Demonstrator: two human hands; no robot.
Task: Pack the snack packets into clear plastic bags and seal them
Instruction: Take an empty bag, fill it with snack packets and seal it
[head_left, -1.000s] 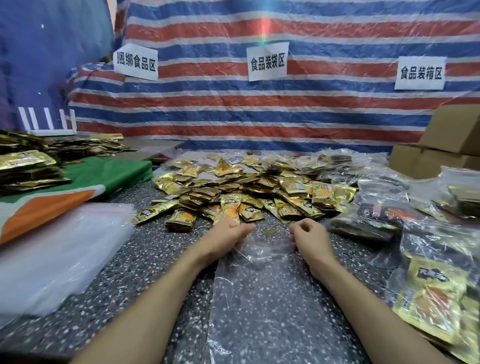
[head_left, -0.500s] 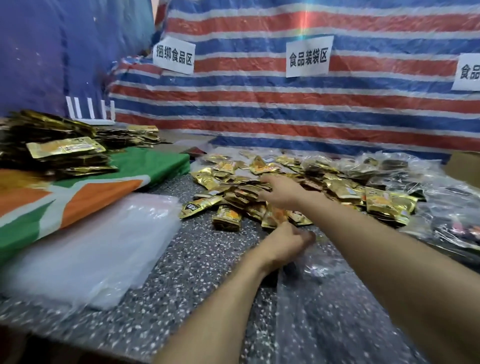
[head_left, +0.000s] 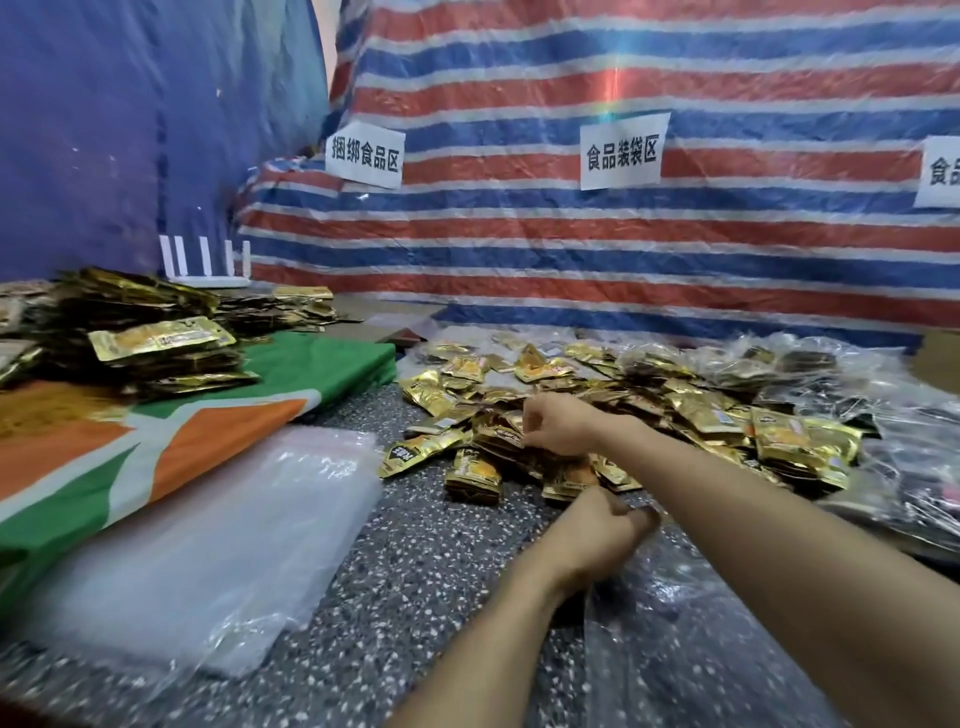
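Observation:
A heap of gold snack packets (head_left: 691, 410) lies on the speckled grey table (head_left: 415, 597). My right hand (head_left: 558, 423) reaches across into the left side of the heap, and its curled fingers pinch gold packets (head_left: 501, 436). Nearer to me, my left hand (head_left: 597, 535) pinches the mouth of a clear plastic bag (head_left: 691, 639) that lies flat on the table in front of me. The bag's inside looks empty from here.
A stack of unused clear bags (head_left: 218, 551) lies at the left. Behind it a green, orange and white cloth (head_left: 171, 441) carries piles of gold packets (head_left: 130, 332). Filled clear bags (head_left: 914, 457) crowd the right. A striped tarp with paper signs (head_left: 621, 150) hangs behind.
My right hand left the bag's mouth and reached forward-left into the packet heap, where it now pinches packets. My left hand kept hold of the bag. The view swung left.

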